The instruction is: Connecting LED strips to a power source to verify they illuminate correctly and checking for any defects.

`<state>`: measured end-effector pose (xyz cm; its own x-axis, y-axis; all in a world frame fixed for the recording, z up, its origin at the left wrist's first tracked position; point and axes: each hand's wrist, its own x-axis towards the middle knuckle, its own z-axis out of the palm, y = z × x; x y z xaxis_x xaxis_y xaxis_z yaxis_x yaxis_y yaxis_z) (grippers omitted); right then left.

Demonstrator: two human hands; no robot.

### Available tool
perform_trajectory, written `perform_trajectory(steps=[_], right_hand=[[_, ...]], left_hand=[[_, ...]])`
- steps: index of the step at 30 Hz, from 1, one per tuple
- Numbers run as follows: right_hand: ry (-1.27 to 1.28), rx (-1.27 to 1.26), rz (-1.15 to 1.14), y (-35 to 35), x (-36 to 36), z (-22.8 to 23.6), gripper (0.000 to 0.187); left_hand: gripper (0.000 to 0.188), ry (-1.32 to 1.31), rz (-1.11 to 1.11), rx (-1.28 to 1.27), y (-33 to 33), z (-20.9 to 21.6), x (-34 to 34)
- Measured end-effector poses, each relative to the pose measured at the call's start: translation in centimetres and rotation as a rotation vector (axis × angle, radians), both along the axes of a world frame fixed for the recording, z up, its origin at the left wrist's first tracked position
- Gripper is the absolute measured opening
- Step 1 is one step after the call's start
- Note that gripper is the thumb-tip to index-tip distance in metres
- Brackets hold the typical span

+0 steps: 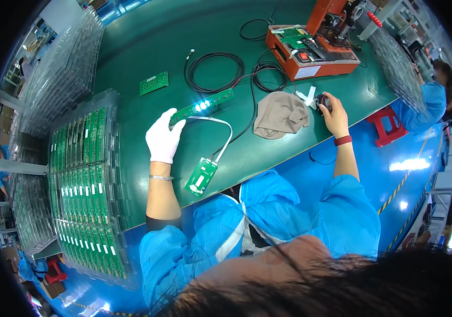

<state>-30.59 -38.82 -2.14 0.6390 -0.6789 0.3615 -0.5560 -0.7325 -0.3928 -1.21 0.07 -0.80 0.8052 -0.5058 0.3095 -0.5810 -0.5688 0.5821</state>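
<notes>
My left hand (163, 138), in a white glove, grips one end of a long narrow green circuit board (217, 99) between thumb and fingers. Several bright white lights glow near the middle of that board. A white flat cable (229, 128) runs from it to a second green circuit board (201, 177) near the table's front edge. Bare and with a red band at the wrist, my right hand (336, 117) is closed around a small dark rounded object (322, 102) whose kind I cannot make out. Beside it lie a crumpled brown cloth (280, 115) and white scraps (307, 96).
Coiled black cables (214, 73) and a loose green board (153, 83) lie on the green table (147, 31). An orange test fixture (310, 55) stands at the back right. Clear trays (111, 137) of boards stand at left. A person in blue (427, 103) sits at far right.
</notes>
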Motion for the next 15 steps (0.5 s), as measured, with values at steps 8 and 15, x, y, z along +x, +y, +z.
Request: perform_trajectory(steps=[8, 15], right_hand=[[0.215, -0.016, -0.053, 0.2, 1.0, 1.2, 0.047], [-0.076, -0.314, 0.08, 1.0, 5.1, 2.4, 0.047]], left_hand=[[0.04, -0.019, -0.01, -0.013, 0.0, 0.1, 0.0], [0.038, -0.04, -0.011, 0.035, 0.0, -0.1, 0.4]])
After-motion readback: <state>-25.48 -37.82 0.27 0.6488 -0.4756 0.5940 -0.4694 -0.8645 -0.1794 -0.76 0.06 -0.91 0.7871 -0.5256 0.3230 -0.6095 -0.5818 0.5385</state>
